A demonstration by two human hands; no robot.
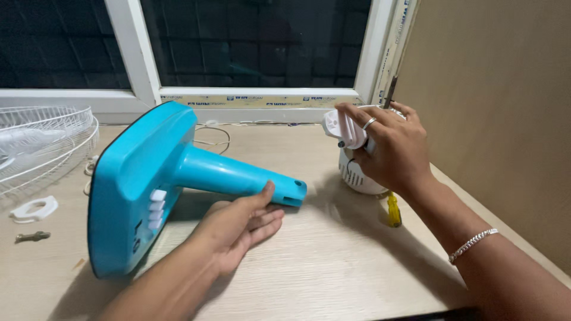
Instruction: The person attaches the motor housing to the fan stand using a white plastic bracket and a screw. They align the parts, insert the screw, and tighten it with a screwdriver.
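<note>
At nine o'clock I see the white wire fan guard (41,139) lying flat at the edge of the surface (333,261), and below it a white plastic ring nut (34,209) and a small metal bolt (33,236), loose parts that a sweep of the forearm could knock off. Next comes the blue fan base (128,196), tipped on its side with its stem pointing toward three o'clock; my left hand (238,226) lies loosely curled against the stem's underside, thumb on top, not clamped, so I judge the base could roll if pushed. A thin white cord (214,137) trails at twelve o'clock behind the base and could snag. At two o'clock my right hand (392,148) is closed on the white motor housing (357,154), a dark shaft poking up behind the fingers; it looks top-heavy and may slip. Just below it, at three o'clock, a yellow-handled screwdriver (394,209) lies beside the housing, where the wrist could nudge it.
</note>
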